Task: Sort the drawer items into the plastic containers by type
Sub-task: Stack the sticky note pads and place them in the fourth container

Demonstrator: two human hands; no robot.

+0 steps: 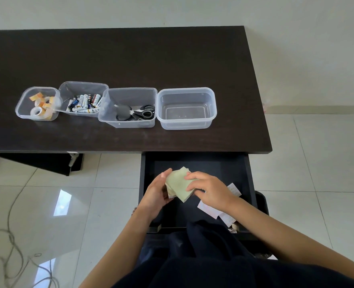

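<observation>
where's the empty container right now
In the head view, the empty container sits at the right end of the row on the table, beside the scissors container.

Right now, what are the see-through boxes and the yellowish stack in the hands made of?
The boxes, like the empty box, look like clear, slightly frosted plastic: the dark table shows through the walls. The yellowish stack looks like matte paper, probably sticky notes: thin, flat sheets fanned at the edges.
</observation>
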